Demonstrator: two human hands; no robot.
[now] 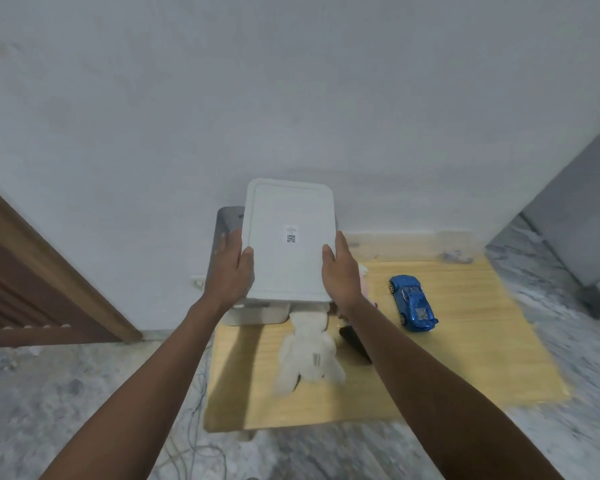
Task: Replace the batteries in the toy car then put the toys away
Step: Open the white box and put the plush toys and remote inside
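Note:
Both my hands hold a white box lid [289,220] with a small QR sticker, raised above a white storage box [257,313] at the table's back left. My left hand [230,271] grips the lid's left edge, my right hand [340,271] its right edge. A blue toy car [413,301] lies on the table to the right, apart from my hands. A white plush toy [309,355] lies in front of the box. A black object [355,342] sits partly hidden under my right forearm. Something pink [368,289] peeks out behind my right hand.
The low wooden table [465,358] stands against a white wall. A wooden door [32,271] is at the left. Thin cables [191,427] trail on the marbled floor by the table's left edge. A grey panel [586,220] stands at the right.

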